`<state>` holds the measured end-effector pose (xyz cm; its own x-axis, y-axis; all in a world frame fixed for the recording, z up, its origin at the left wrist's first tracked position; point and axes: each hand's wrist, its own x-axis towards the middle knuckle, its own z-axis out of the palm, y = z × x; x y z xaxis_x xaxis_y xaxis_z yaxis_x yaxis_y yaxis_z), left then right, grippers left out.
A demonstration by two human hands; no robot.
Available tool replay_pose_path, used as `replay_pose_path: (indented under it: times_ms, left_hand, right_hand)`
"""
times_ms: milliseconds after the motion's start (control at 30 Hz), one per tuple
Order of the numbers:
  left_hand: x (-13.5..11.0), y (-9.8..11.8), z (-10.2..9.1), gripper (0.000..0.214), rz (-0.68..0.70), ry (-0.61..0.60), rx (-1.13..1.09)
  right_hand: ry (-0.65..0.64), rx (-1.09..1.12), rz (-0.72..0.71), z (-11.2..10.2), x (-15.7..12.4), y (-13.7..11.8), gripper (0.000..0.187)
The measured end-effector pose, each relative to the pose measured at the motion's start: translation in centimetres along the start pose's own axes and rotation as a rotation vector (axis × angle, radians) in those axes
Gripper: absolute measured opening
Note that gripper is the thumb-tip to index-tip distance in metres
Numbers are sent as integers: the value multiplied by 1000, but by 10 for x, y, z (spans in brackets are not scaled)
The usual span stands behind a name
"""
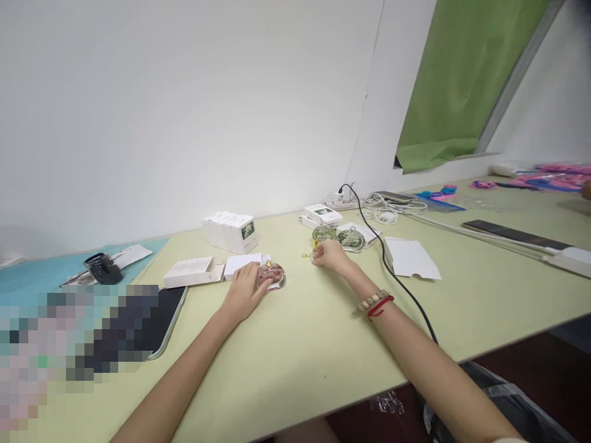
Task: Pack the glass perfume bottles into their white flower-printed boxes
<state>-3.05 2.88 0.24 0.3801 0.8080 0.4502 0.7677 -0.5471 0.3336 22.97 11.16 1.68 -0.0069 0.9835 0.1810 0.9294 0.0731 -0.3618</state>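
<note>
My left hand (244, 290) rests on the pale green table (300, 344), its fingers curled round a small round pinkish glass bottle (272, 275) lying flat. My right hand (329, 253), with a bead bracelet and a red string at the wrist, reaches farther out. Its fingertips are pinched together over a tiny gold piece (306, 256) on the table. Two greenish glass bottles (324, 233) (351, 240) lie just beyond that hand.
White boxes (231, 232) stand behind the left hand, with flat opened boxes (191, 271) beside them. A black cable (392, 271) runs from a power strip (341, 202) across the table. A white card (410, 258), a dark tablet (157, 317) and pink-blue items (549, 175) lie around.
</note>
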Motion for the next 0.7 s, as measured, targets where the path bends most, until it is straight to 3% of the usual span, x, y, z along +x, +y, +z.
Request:
replay_pose_path:
  times_ms: [167, 400, 700]
  left_hand:
    - [0, 2, -2, 30, -2, -3, 13]
    - [0, 4, -2, 32, -6, 3, 10]
    - [-1, 7, -7, 30, 15, 27, 21]
  right_hand:
    - [-27, 31, -100, 4, 1, -1, 51]
    - [-10, 6, -179, 12, -1, -10, 20]
    - [44, 0, -170, 14, 2, -3, 23]
